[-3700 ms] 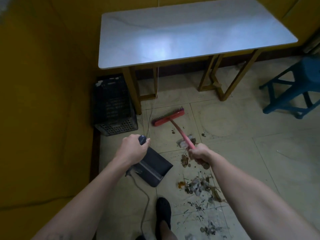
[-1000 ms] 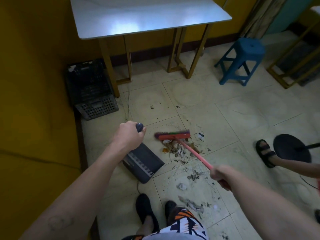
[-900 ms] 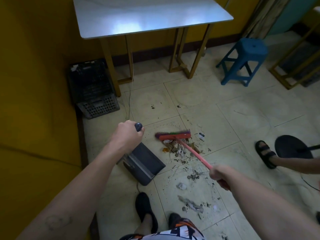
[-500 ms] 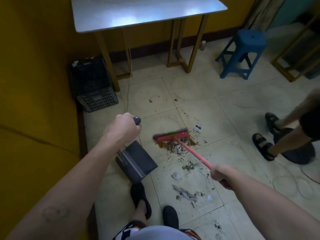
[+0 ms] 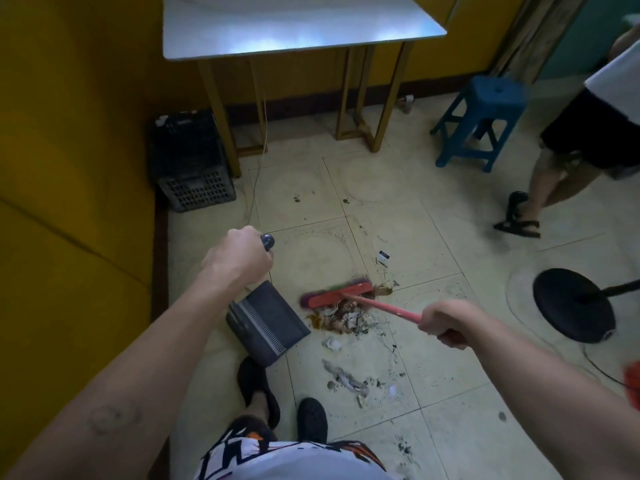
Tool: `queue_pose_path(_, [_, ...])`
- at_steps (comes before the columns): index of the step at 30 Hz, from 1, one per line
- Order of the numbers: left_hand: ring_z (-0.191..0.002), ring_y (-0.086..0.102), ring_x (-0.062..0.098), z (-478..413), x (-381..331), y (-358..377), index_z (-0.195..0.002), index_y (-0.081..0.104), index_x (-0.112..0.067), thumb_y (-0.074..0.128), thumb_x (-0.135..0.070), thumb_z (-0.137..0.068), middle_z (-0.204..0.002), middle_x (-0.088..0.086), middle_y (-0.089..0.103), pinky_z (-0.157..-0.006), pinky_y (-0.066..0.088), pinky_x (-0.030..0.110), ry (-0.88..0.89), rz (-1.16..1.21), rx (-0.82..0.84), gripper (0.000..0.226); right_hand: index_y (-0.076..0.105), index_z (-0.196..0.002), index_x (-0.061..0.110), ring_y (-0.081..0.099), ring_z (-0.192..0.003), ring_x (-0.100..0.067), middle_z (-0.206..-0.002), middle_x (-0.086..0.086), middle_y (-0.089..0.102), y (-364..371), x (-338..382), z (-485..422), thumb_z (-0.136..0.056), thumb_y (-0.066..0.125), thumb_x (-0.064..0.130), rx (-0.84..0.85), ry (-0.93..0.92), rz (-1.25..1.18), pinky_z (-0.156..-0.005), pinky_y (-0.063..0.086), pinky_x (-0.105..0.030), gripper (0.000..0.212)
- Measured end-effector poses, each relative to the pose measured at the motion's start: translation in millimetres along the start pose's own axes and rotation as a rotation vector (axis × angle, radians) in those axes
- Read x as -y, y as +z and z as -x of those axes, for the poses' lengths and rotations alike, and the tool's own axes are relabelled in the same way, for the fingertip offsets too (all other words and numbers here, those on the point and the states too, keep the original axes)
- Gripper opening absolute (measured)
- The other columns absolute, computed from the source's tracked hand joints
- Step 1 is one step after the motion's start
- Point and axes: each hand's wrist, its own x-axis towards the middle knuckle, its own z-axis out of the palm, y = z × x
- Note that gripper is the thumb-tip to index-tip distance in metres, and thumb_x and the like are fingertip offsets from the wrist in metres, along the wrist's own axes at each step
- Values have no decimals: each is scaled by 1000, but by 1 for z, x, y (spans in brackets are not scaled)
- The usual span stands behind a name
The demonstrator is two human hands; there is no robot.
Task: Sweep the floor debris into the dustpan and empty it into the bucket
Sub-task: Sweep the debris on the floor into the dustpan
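My left hand (image 5: 240, 259) grips the upright handle of a dark grey dustpan (image 5: 268, 320) that rests on the tiled floor, mouth facing right. My right hand (image 5: 446, 322) holds the pink handle of a red broom (image 5: 341, 295). The broom head lies just right of the dustpan, on top of a pile of brown and grey debris (image 5: 343, 318). More scraps (image 5: 349, 377) lie loose on the tile nearer to my feet. A small paper tag (image 5: 383, 257) sits beyond the broom. No bucket is in view.
A black crate (image 5: 190, 168) stands by the yellow wall under a white table (image 5: 294, 26) with wooden legs. A blue stool (image 5: 483, 123) is at the back right. Another person's legs (image 5: 547, 174) are at the right, near a black round stand base (image 5: 573, 304).
The broom head has pulled debris closer to the dustpan's mouth. The other person has walked away to the back right, uncovering the round stand base. My view has shifted a little.
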Motion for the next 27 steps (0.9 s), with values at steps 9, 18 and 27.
queue_pose_path(9, [-66, 60, 18, 29, 22, 8, -104, 59, -13, 53, -29, -97, -78, 5, 59, -52, 45, 28, -101, 28, 10, 19, 42, -109, 2, 35, -29, -12, -49, 0, 46, -9, 11, 7, -101, 36, 21, -98, -185, -23, -35, 30, -19, 22])
queue_pose_path(18, [-62, 60, 19, 71, 80, 16, -76, 59, -12, 54, -28, -95, -72, 7, 61, -51, 44, 30, -255, 153, 28, 25, 44, -129, 3, 37, -42, -9, -80, -6, 54, 30, 80, -13, -100, 41, 18, -122, -257, -130, -36, 33, -20, 33])
queue_pose_path(27, [-56, 49, 15, 135, 138, 26, -63, 47, -17, 54, -29, -96, -67, 4, 53, -48, 32, 27, -396, 226, 33, 36, 35, -135, 7, 44, -52, -14, -82, -9, 54, 130, 111, 4, -97, 40, 9, -164, -251, -60, -39, 38, -23, 39])
